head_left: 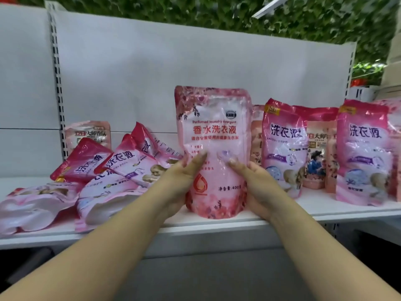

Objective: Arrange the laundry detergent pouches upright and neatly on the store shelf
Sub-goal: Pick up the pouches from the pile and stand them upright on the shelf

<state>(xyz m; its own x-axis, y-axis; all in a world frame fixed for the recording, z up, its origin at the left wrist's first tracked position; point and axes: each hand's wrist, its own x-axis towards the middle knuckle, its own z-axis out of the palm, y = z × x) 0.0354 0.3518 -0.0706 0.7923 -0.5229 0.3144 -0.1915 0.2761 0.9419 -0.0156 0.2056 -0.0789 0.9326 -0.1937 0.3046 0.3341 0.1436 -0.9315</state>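
Observation:
A pale pink perfumed detergent pouch [213, 135] stands upright at the middle of the white shelf [325, 210], near its front edge. My left hand [181, 181] grips its lower left side, thumb on the front. My right hand [255, 181] grips its lower right side the same way. To the right, two pink pouches [282, 144] [362, 148] stand upright, with peach-coloured pouches [316, 153] behind them. On the left, several pink pouches [121, 166] lie toppled in a heap, and one peach pouch [89, 133] leans at the back.
The shelf's white back panel [152, 72] rises behind, with a slotted upright [56, 83] at the left. Green foliage [217, 11] shows above the panel. Flat pouches [32, 207] overhang the shelf's front left edge. Bare shelf shows just right of the held pouch.

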